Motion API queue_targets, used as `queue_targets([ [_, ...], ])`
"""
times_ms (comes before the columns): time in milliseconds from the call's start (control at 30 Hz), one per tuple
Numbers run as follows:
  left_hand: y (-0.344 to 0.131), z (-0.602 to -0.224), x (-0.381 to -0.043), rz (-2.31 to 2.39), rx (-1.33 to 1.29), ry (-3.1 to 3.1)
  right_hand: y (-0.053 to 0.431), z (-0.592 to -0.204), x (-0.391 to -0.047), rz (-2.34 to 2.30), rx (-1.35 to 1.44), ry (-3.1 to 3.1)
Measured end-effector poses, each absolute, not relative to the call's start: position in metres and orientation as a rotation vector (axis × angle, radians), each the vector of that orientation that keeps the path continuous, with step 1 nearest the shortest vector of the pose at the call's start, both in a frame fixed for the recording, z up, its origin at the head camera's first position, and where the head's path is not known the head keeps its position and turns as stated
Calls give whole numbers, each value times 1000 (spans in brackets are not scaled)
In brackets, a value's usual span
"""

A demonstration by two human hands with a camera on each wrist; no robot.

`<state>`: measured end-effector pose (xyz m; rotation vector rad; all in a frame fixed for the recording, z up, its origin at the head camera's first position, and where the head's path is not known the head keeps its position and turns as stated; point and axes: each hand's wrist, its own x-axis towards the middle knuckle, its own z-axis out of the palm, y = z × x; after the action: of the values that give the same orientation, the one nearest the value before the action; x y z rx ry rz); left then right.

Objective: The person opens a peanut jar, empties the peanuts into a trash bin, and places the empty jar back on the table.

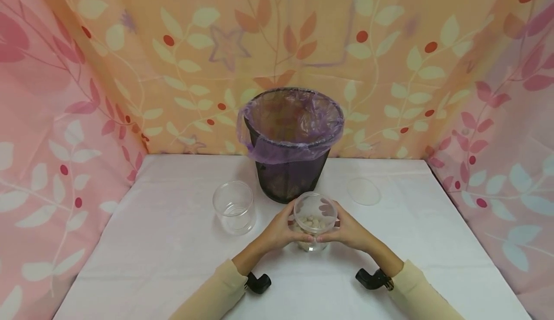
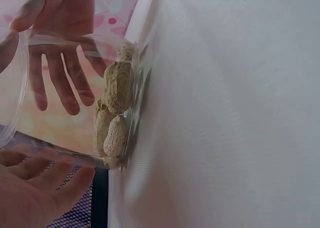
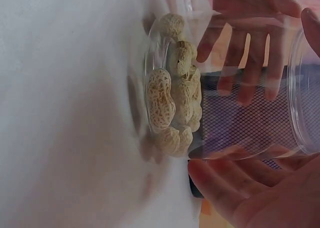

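In the head view, a clear plastic jar (image 1: pixel 313 246) stands on the white table near its middle. Several unshelled peanuts (image 1: pixel 314 222) lie at the jar's bottom; both wrist views show the peanuts (image 2: pixel 118 87) (image 3: pixel 160 100) through the see-through wall. My left hand (image 1: pixel 279 229) grips the jar from the left and my right hand (image 1: pixel 351 228) from the right, thumbs toward me near its rim. Fingers of both hands reach round the far side, partly seen through the plastic. The jar's mouth is uncovered.
A second clear jar (image 1: pixel 235 211) stands to the left. Behind the hands is a black mesh wastebasket (image 1: pixel 289 178) lined with a purple bag (image 1: pixel 290 152). A thin clear disc (image 1: pixel 364 191), like a lid, lies to the right. Patterned cloth (image 1: pixel 195 70) walls the table.
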<state>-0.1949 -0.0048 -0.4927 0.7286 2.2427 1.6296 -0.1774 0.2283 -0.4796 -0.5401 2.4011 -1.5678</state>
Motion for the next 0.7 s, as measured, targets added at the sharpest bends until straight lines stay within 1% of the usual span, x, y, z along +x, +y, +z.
queue_targets([
  [267, -9, -485, -187, 1654, 700, 2293, 224, -466, -172, -1473, -556, 2468],
  [500, -16, -469, -178, 1704, 709, 2332, 221, -448, -169, -1419, -630, 2496],
  [700, -23, -451, -170, 1751, 762, 2361, 213, -425, -162, -1399, -654, 2533],
])
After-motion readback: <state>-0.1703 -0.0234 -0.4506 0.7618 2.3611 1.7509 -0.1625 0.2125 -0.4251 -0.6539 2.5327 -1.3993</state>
